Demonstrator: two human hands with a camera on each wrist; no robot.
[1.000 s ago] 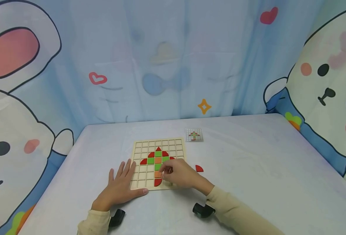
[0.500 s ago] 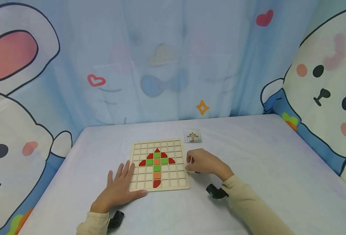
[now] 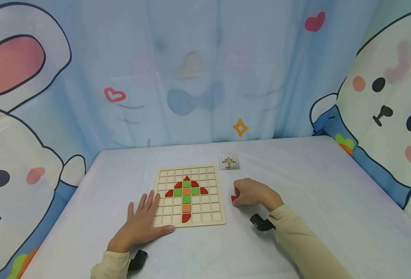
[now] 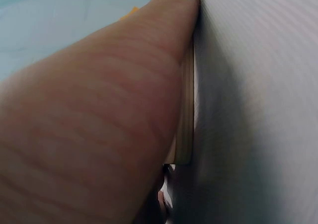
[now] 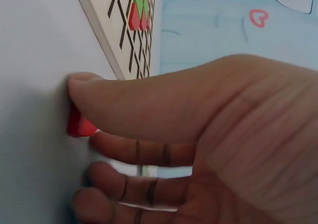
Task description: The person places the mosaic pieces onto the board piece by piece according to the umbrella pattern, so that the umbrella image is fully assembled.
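A square wooden grid board (image 3: 209,214) lies on the table with red, green and orange pieces set in its cells in an arrow-like figure. My left hand (image 3: 143,223) rests spread over its left side and lower left corner; the thumb lies along the front edge. In the left wrist view, the thumb side of that hand (image 4: 109,100) hides most of the board. Right of the board, my right hand (image 3: 256,192) pinches a red quarter-circle piece (image 3: 233,198) at the tabletop. In the right wrist view, thumb and forefinger close on this red piece (image 5: 82,123).
A small pattern card (image 3: 228,161) with a similar figure lies beyond the board's far right corner. The white-covered table (image 3: 306,186) extends to the right. Behind it hangs a blue curtain (image 3: 191,77) with cartoon prints. Black wrist cameras (image 3: 262,223) sit close above the cloth.
My right hand has moved off the board's lower right part to the right and now pinches the red quarter-circle piece. The left hand has kept its place on the board.
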